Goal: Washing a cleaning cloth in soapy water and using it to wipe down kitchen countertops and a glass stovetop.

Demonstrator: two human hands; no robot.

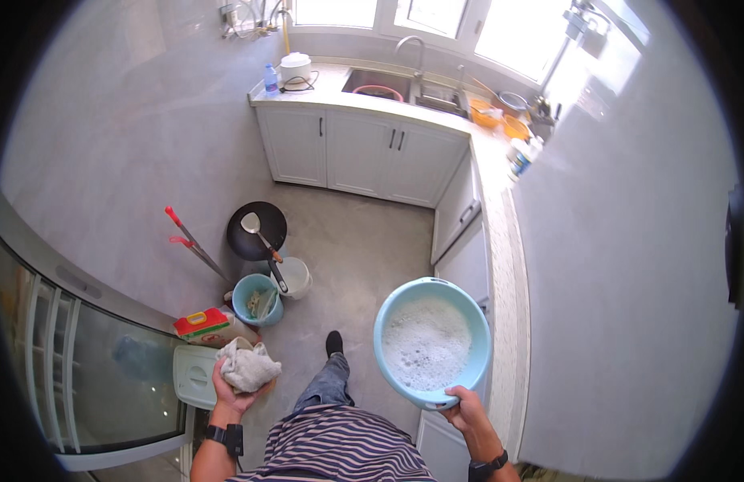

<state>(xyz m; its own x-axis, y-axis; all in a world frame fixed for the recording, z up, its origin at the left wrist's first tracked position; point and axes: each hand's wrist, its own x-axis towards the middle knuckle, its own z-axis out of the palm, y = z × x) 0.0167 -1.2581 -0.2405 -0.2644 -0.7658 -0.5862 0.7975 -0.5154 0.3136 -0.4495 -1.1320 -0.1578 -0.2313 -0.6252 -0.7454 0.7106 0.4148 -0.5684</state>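
Note:
A crumpled, pale grey cloth (pixel 249 365) rests in my left hand (pixel 233 394), with the palm under it and the fingers partly hidden. My right hand (pixel 466 408) grips the near rim of a light blue plastic basin (pixel 381 361), thumb on top at a handle slot. White suds (pixel 426 343) cover what the basin holds. The basin is up beside the right-hand countertop (pixel 504 337) and looks roughly level. I cannot tell whether it touches the counter edge.
To the left stand a blue bin (pixel 244 289) with rubbish, a white bucket (pixel 296 278), a black wok (pixel 242 238) with a spatula (pixel 251 223), a lidded white container (pixel 191 367) and a glass door (pixel 125 373). Ahead are white cabinets (pixel 360 150) and a sink (pixel 363 81) holding a pink basin (pixel 387 90).

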